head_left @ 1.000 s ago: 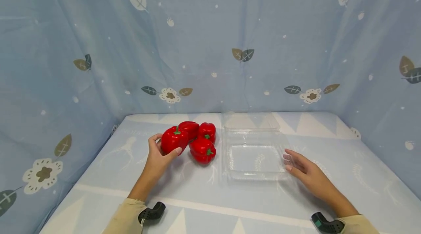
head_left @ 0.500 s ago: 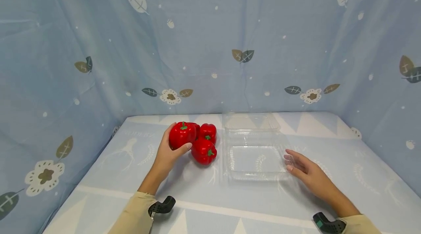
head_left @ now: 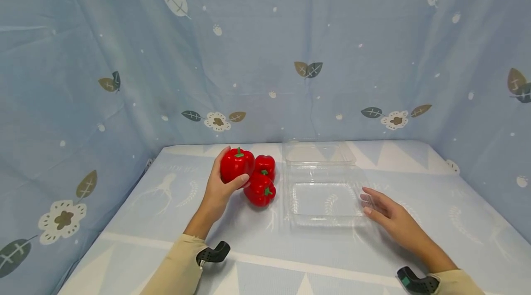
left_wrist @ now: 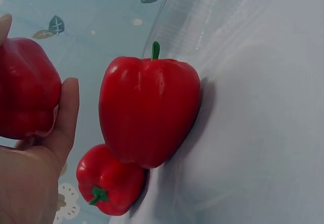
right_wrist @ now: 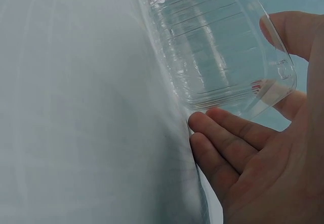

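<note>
in the head view, the left hand (head_left: 219,189) is seen with its fingers and thumb curled round a red pepper (head_left: 236,165), which is held clear of the tabletop (head_left: 166,221), above and just left of the remaining peppers. two more peppers are observed: a front pepper (head_left: 259,191) resting on the tabletop and a rear pepper (head_left: 265,164) behind it, both just left of the clear clamshell box (head_left: 321,214), whose lid (head_left: 319,152) is laid open at the back. the right hand (head_left: 387,214) is noted at the box's right edge, fingers straight and slightly spread, touching the rim. the tray is seen to hold nothing. in the left wrist view, the held pepper (left_wrist: 25,87) is recorded at the left edge against the thumb (left_wrist: 63,118); the other fingers are out of sight. the front pepper (left_wrist: 149,110) and the rear pepper (left_wrist: 109,181) are seen lying against each other, with the ribbed box wall (left_wrist: 202,16) just beyond. in the right wrist view, the fingers (right_wrist: 228,138) are seen extended and resting at the corner of the box (right_wrist: 217,47), with the thumb on the opposite side of that corner. it is judged that the work is at an early stage: one pepper is lifted, none is placed in the box, and two are left untouched.
</note>
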